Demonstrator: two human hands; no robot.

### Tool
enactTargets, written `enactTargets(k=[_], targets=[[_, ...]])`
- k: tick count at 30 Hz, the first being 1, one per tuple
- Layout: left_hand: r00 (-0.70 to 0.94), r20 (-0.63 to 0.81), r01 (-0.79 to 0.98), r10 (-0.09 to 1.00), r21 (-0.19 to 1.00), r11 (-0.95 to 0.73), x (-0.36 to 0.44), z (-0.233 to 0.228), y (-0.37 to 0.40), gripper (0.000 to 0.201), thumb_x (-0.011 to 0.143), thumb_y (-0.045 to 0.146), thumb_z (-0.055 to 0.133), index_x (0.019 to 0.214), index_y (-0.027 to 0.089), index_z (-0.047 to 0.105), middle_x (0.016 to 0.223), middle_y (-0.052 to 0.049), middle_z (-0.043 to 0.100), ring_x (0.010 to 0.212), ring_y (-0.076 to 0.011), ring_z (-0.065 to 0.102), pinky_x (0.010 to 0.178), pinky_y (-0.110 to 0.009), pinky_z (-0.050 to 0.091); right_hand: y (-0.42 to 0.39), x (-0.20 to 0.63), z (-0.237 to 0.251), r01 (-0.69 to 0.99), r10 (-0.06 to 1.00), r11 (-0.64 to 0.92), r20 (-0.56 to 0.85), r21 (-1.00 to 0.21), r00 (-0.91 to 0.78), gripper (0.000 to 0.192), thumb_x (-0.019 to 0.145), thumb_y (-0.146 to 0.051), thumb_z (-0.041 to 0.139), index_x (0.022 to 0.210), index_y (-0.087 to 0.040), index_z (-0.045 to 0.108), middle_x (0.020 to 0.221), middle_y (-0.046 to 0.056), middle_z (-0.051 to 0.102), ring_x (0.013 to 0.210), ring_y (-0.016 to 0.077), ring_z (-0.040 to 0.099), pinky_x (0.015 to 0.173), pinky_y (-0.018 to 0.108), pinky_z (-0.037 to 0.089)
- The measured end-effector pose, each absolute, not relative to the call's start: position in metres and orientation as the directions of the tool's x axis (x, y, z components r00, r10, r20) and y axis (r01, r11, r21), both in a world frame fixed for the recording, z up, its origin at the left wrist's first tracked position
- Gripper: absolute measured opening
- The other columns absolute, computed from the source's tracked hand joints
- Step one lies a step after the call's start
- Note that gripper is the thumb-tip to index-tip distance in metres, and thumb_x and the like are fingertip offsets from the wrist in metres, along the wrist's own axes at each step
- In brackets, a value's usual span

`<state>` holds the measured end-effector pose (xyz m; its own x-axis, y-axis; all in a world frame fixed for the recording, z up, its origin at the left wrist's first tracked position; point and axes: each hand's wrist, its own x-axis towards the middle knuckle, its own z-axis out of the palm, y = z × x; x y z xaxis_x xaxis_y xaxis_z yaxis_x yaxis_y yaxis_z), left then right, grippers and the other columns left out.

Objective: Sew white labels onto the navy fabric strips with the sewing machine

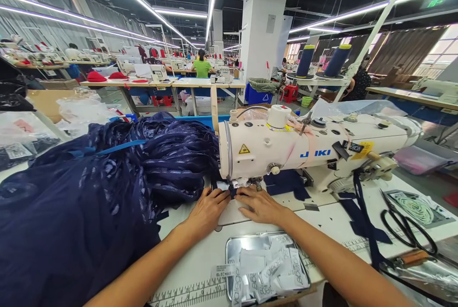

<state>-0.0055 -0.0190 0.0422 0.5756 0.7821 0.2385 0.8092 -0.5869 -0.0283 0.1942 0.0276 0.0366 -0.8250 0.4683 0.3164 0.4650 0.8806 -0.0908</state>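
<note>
- While both hands lie flat at frame centre, our left hand and right hand press navy blue fabric under the cream sewing machine.
- Fingers spread apart, gripping nothing.

The sewing machine, just behind the grips, carried "JUKI" in blue. White labels in the metal tray before them read "voiegel", not surely.

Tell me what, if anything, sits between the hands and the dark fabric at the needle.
Nothing visible does. The left hand and right hand lie flat at the navy fabric, fingertips meeting under the sewing machine head.
</note>
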Motion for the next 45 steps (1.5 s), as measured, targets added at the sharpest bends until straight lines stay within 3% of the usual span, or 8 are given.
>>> enactTargets(k=[10, 17, 21, 25, 30, 33, 37, 45], targets=[[0.553, 0.175, 0.832, 0.815, -0.067, -0.55, -0.008, 0.045, -0.013, 0.042, 0.075, 0.001, 0.046, 0.113, 0.017, 0.051, 0.123, -0.006, 0.052, 0.112, -0.0225, 0.044, 0.091, -0.041, 0.031, 0.032, 0.19, 0.034, 0.521, 0.509, 0.853, 0.296, -0.042, -0.808, 0.036, 0.082, -0.031, 0.049, 0.112, -0.013, 0.056, 0.115, 0.013, 0.056, 0.097, 0.0233, 0.055, 0.083, 0.037, 0.044], [0.521, 0.165, 0.853, 0.838, -0.065, -0.517, -0.008, 0.046, -0.004, 0.042, 0.075, 0.001, 0.044, 0.114, 0.017, 0.051, 0.121, -0.005, 0.054, 0.112, -0.0225, 0.044, 0.091, -0.041, 0.032, 0.04, 0.19, 0.029, 0.575, 0.58, 0.812, 0.261, -0.103, -0.772, 0.038, 0.082, -0.032, 0.049, 0.115, -0.015, 0.054, 0.109, 0.009, 0.061, 0.096, 0.0239, 0.056, 0.085, 0.038, 0.043], [0.499, 0.237, 0.867, 0.834, -0.148, -0.476, -0.002, 0.048, -0.007, 0.034, 0.075, 0.003, 0.047, 0.106, 0.013, 0.056, 0.107, -0.009, 0.059, 0.102, -0.0223, 0.048, 0.087, -0.038, 0.034, 0.043, 0.189, 0.026, 0.622, 0.624, 0.775, 0.296, -0.115, -0.723, 0.034, 0.083, -0.029, 0.047, 0.113, -0.015, 0.056, 0.103, 0.009, 0.063, 0.095, 0.0212, 0.056, 0.084, 0.032, 0.043], [0.389, 0.252, 0.902, 0.886, -0.3, -0.31, 0.008, 0.047, -0.014, 0.021, 0.076, 0.005, 0.046, 0.088, 0.008, 0.062, 0.081, -0.012, 0.06, 0.082, -0.0241, 0.051, 0.075, -0.039, 0.038, 0.042, 0.186, 0.023, 0.701, 0.658, 0.713, 0.327, 0.018, -0.678, 0.031, 0.085, -0.03, 0.043, 0.106, -0.012, 0.059, 0.099, 0.013, 0.063, 0.093, 0.0234, 0.056, 0.082, 0.035, 0.042], [0.294, 0.327, 0.933, 0.898, -0.301, -0.195, 0.01, 0.045, -0.012, 0.024, 0.075, 0.01, 0.05, 0.097, 0.01, 0.062, 0.083, -0.012, 0.061, 0.084, -0.0256, 0.051, 0.087, -0.048, 0.031, 0.031, 0.186, 0.035, 0.659, 0.593, 0.727, 0.308, 0.191, -0.744, 0.029, 0.083, -0.03, 0.047, 0.1, -0.01, 0.06, 0.088, 0.014, 0.064, 0.085, 0.0243, 0.058, 0.086, 0.04, 0.038], [0.318, 0.353, 0.939, 0.88, -0.248, -0.24, 0.005, 0.045, -0.004, 0.021, 0.075, 0.013, 0.051, 0.091, 0.017, 0.063, 0.087, -0.01, 0.062, 0.09, -0.0262, 0.051, 0.094, -0.054, 0.023, 0.023, 0.191, 0.047, 0.584, 0.534, 0.786, 0.252, 0.204, -0.807, 0.02, 0.078, -0.023, 0.053, 0.089, -0.009, 0.062, 0.093, 0.013, 0.063, 0.087, 0.0233, 0.056, 0.086, 0.037, 0.038], [0.384, 0.341, 0.919, 0.858, -0.231, -0.32, 0.0, 0.046, 0.006, 0.018, 0.073, 0.014, 0.051, 0.084, 0.019, 0.064, 0.084, -0.008, 0.062, 0.091, -0.0272, 0.051, 0.094, -0.057, 0.024, 0.023, 0.201, 0.049, 0.499, 0.459, 0.845, 0.218, 0.194, -0.861, 0.017, 0.074, -0.011, 0.054, 0.089, -0.009, 0.061, 0.094, 0.011, 0.061, 0.086, 0.0204, 0.055, 0.082, 0.031, 0.04], [0.394, 0.339, 0.915, 0.854, -0.225, -0.333, 0.001, 0.049, 0.005, 0.017, 0.072, 0.013, 0.049, 0.08, 0.018, 0.064, 0.08, -0.007, 0.062, 0.089, -0.0263, 0.053, 0.093, -0.055, 0.027, 0.035, 0.205, 0.036, 0.414, 0.334, 0.869, 0.296, 0.272, -0.895, 0.016, 0.079, -0.004, 0.047, 0.07, -0.013, 0.057, 0.081, 0.007, 0.059, 0.079, 0.018, 0.053, 0.079, 0.032, 0.04]])
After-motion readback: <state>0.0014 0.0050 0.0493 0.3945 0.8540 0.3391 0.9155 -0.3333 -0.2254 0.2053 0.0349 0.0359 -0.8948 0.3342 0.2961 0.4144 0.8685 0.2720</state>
